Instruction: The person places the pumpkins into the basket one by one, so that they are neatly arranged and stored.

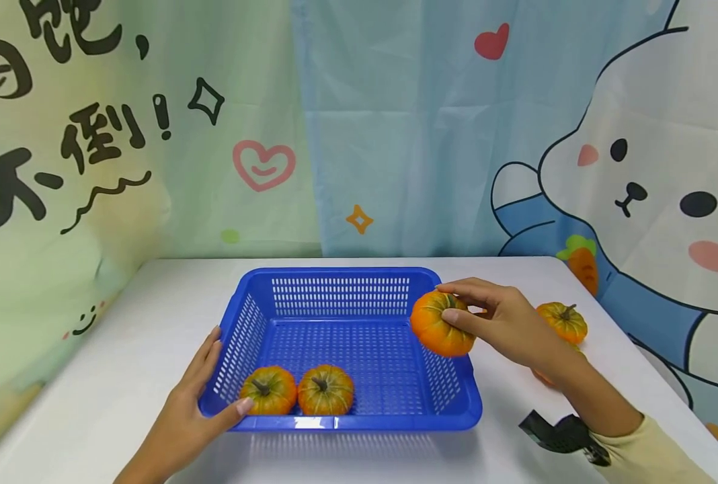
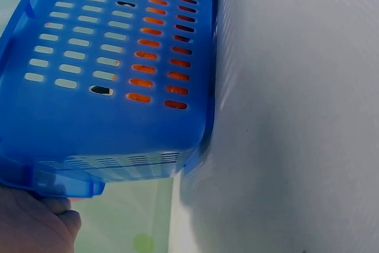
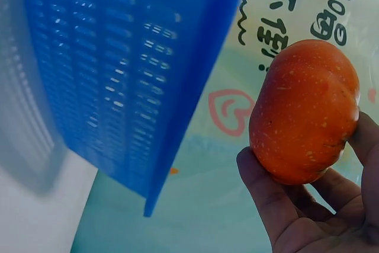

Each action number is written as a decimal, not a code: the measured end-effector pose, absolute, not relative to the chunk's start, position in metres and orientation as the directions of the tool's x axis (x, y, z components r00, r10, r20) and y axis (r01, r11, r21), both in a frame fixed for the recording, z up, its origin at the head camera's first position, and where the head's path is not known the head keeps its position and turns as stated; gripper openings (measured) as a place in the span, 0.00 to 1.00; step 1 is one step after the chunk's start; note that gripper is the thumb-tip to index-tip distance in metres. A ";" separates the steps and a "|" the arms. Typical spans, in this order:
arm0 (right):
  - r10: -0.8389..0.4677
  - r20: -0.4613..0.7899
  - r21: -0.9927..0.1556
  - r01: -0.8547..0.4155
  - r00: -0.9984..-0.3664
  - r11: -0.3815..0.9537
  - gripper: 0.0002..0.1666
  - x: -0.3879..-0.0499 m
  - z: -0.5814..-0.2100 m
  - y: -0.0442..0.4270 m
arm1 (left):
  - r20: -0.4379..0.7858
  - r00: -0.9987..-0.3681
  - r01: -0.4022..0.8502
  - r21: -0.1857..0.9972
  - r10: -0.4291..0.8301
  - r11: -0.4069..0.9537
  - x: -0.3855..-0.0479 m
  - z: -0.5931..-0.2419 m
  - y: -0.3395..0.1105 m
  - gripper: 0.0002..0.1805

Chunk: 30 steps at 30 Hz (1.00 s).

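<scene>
My right hand (image 1: 504, 319) holds a small orange pumpkin (image 1: 440, 325) between thumb and fingers, above the right rim of a blue plastic basket (image 1: 359, 422). In the right wrist view the same pumpkin (image 3: 305, 111) is held at the fingertips, beside the basket wall (image 3: 106, 57). My left hand (image 1: 189, 403) grips the basket's front left corner, its thumb over the front rim and its fingers along the left side. Inside the basket, two more pumpkins, one on the left (image 1: 269, 390) and one beside it (image 1: 326, 390), sit along the front wall.
Right of the basket, another pumpkin (image 1: 565, 323) stands on the white table (image 1: 117, 363), with at least one more partly hidden behind my right forearm. A black strap (image 1: 559, 432) hangs by the right sleeve (image 1: 649, 454). A printed curtain (image 1: 395, 134) hangs behind the table.
</scene>
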State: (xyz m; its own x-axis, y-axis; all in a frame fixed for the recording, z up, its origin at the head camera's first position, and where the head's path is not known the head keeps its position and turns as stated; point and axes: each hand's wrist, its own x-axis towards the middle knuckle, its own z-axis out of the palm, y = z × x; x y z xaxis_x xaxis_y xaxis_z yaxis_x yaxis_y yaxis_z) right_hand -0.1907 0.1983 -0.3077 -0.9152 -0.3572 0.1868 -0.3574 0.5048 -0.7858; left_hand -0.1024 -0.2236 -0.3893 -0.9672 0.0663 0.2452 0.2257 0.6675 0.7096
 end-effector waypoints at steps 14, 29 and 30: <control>-0.473 0.268 -0.739 -0.494 -0.840 0.458 0.23 -0.207 -0.299 0.178 | 0.247 -0.967 0.225 0.708 0.064 0.670 -0.102 -0.389 -0.223 0.52; -0.616 0.237 -0.765 -0.534 -0.752 0.358 0.22 -0.221 -0.295 0.148 | 0.244 -0.968 0.221 0.693 0.065 0.687 -0.103 -0.389 -0.223 0.51; -0.623 0.238 -0.767 -0.538 -0.745 0.350 0.22 -0.222 -0.295 0.146 | 0.245 -0.967 0.221 0.692 0.065 0.687 -0.103 -0.389 -0.223 0.51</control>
State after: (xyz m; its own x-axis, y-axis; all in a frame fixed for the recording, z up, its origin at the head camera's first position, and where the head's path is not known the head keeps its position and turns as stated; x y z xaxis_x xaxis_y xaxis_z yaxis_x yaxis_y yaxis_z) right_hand -0.2215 0.1460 -0.2947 -0.7447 -0.6234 0.2384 -0.5383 0.3498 -0.7667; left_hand -0.1027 -0.2228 -0.3888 -0.9674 0.0646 0.2447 0.2209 0.6873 0.6919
